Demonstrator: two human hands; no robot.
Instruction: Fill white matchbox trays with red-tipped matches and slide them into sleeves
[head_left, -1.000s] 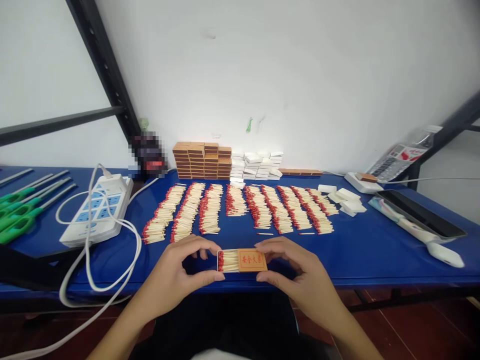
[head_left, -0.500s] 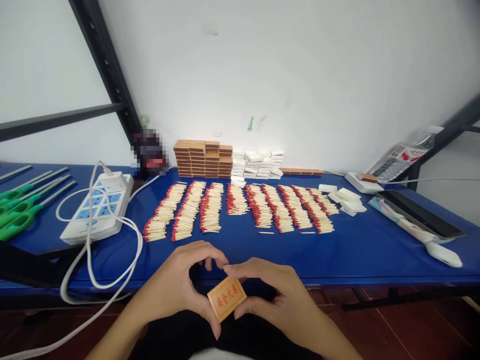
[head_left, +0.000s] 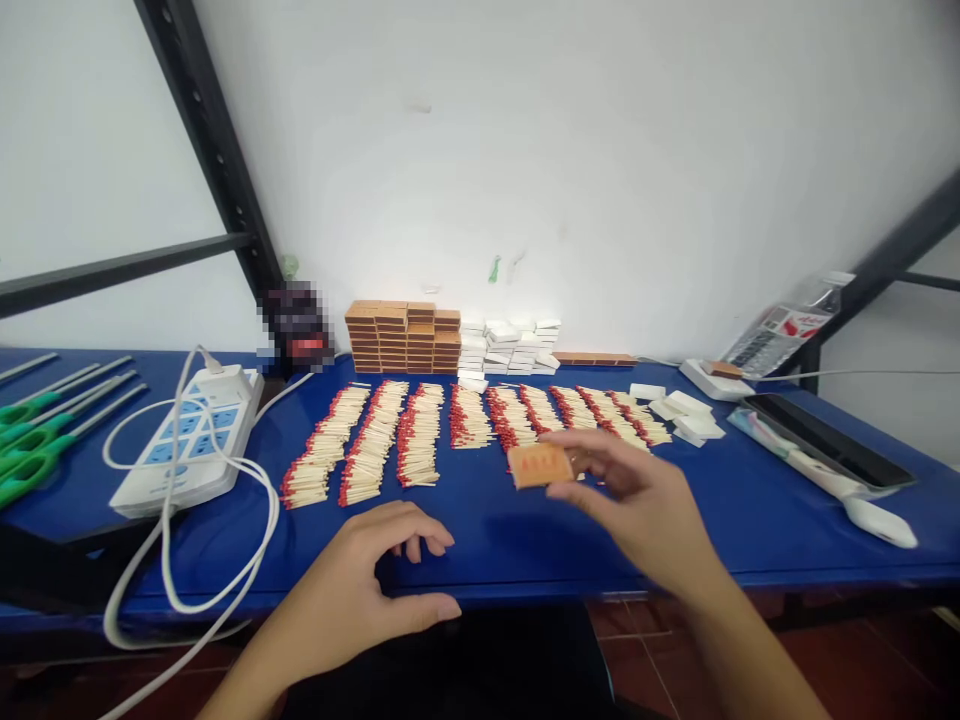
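Pinching tan matchbox [head_left: 536, 467] by its right end w/ R hand [head_left: 646, 505], below & a bit R of ctr; long-ways L-R, poking out L of grip. Well apart from L hand [head_left: 358, 572], wide w/ nothing in it, lower L of ctr.

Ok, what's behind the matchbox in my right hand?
Red-tipped matches, in rows on the blue table, show past the matchbox in your right hand; whatever lies directly behind it is covered.
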